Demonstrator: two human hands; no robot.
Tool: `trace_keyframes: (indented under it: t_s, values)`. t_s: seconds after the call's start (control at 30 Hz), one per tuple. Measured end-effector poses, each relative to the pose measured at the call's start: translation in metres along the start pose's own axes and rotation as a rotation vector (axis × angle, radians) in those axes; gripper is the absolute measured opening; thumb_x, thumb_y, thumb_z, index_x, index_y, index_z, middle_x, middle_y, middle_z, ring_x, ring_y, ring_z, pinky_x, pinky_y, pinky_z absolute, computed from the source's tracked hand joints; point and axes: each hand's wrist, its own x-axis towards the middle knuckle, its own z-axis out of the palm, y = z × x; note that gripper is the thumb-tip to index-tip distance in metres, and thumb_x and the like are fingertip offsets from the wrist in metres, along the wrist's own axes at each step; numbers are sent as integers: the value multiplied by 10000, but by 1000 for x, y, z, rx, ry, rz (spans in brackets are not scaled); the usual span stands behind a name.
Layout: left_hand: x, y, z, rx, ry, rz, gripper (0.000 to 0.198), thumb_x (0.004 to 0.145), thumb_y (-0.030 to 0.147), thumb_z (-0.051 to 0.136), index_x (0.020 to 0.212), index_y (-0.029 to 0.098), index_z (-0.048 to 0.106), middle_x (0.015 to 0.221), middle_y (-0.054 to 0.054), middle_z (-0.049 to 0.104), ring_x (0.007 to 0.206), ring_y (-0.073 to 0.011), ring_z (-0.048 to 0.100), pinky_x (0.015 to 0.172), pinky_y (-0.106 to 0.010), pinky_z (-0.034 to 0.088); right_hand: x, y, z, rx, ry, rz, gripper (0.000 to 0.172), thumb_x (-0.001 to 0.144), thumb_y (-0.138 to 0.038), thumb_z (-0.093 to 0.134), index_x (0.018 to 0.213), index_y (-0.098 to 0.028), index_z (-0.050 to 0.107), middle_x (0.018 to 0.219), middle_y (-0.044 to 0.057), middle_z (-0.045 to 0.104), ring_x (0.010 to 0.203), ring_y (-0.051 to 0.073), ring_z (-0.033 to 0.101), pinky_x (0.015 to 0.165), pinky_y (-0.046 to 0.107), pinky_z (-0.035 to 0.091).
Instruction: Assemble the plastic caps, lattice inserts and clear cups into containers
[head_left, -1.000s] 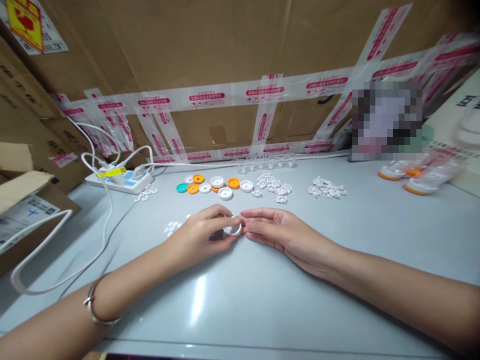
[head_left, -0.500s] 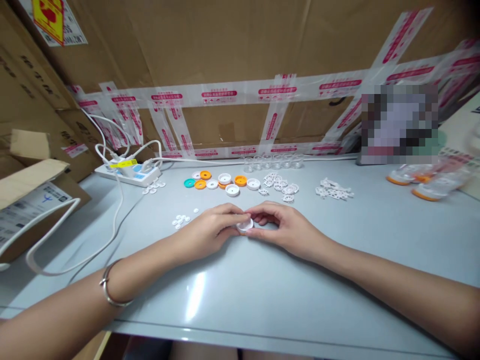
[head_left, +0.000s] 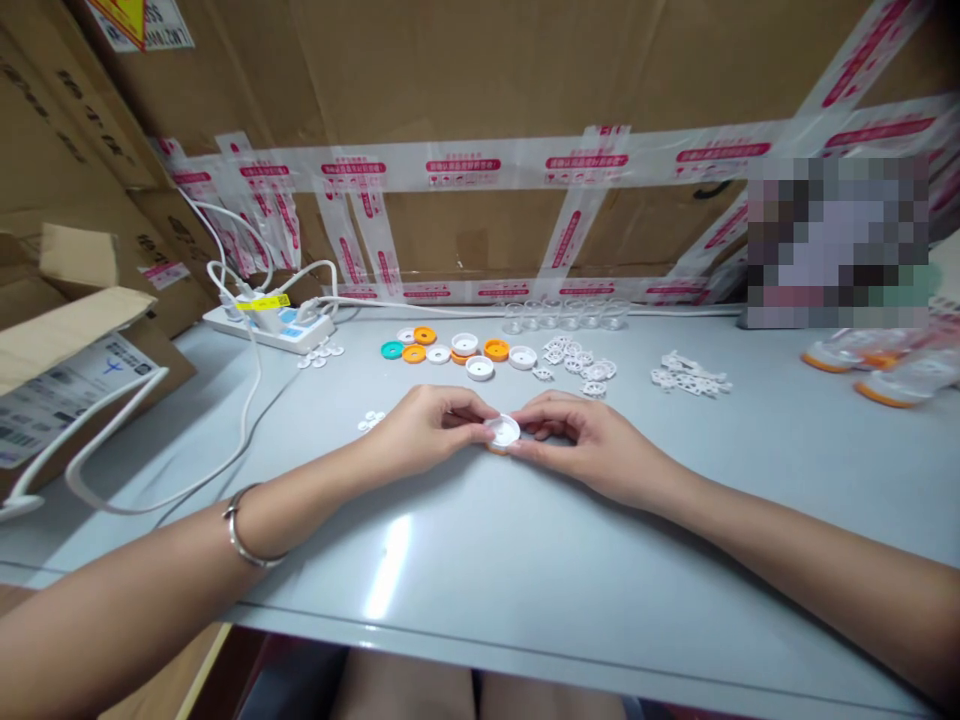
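A round white cap (head_left: 504, 431) with an orange rim showing under it sits between my hands at the middle of the table. My left hand (head_left: 439, 430) pinches its left side with thumb and fingertips. On its right side, my right hand (head_left: 581, 440) grips it the same way. Behind the hands lie several round caps, among them a green one (head_left: 391, 350), an orange one (head_left: 496, 349) and a white one (head_left: 480, 368). Small white discs (head_left: 371, 421) lie beside my left hand, partly hidden by it.
White lattice parts (head_left: 574, 355) and thin white pieces (head_left: 690, 374) lie behind my right hand. Clear rings (head_left: 566, 316) line the back. A power strip (head_left: 270, 328) with cables and an open carton (head_left: 82, 370) stand left; clear containers with orange bases (head_left: 892, 385) stand right.
The view has shifted slightly. My left fingers have drawn back from over the white cap to its left edge, so more of its inside shows.
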Motion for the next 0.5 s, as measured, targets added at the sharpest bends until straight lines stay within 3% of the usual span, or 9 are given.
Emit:
trace_keyframes:
  t_s: [0.5]
  values:
    - [4,0,1,-35,3,-73,168,753,217,626,845,85,673,870,-89,720,809,-165,669,768,-272,524,0,2,4,-187,74,-47,253,695,-325,663,917,-206,684,858,34,626,732,141,539,686,278,446]
